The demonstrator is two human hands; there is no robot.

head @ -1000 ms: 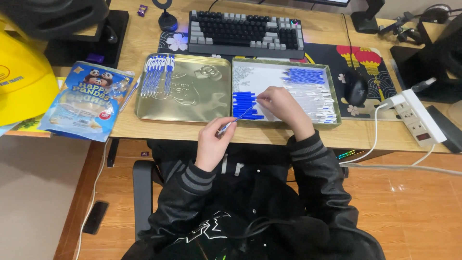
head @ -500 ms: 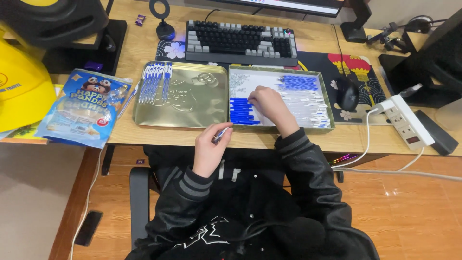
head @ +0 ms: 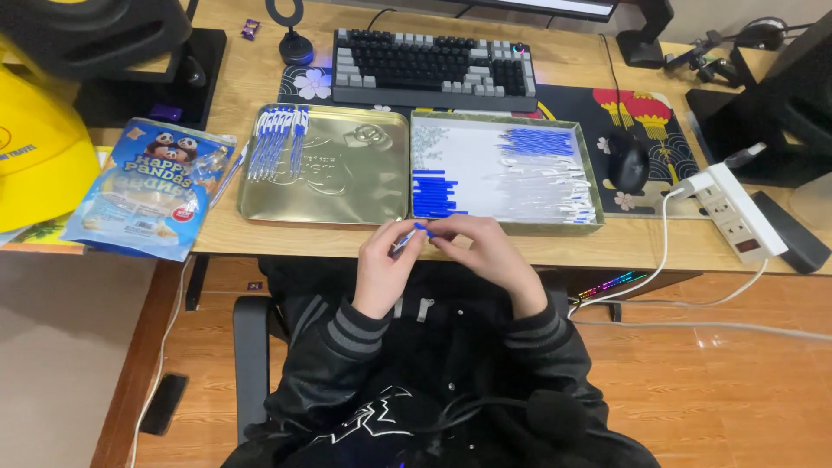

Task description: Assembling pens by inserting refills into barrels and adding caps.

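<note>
Holding a pen and a blue cap at the bench edge

Meeting over the near edge of the bench (head: 607, 247), both hands are curled around small parts. The left hand (head: 381, 264) has its fingers closed on a slim pen (head: 406, 240), which points up and to the right. The right hand (head: 485, 251) is pinched shut on a small blue cap (head: 425, 230) right at the tip of that pen; whether the cap is already seated on the pen cannot be told. Both hands touch or nearly touch each other at the fingertips.

Just beyond the hands lies an open tin tray (head: 507, 227) with a pale lining. Inside it, a row of blue caps (head: 438, 192) sits along the left part, a loose heap of clear pen bodies (head: 542, 186) lies in the middle and right, and more blue pieces (head: 537, 140) are gathered near the far right corner. Just beside the tray, to its left, is the gold tin lid (head: 347, 186), with a bunch of finished pens (head: 277, 143) lying on its far left corner.

Farther back stands a keyboard (head: 433, 69). A computer mouse (head: 627, 160) rests on a dark mat to the right of the tray, with a white power strip (head: 732, 212) beyond it. A blue snack bag (head: 147, 195) lies at the left, next to a yellow bag (head: 39, 152)
</note>
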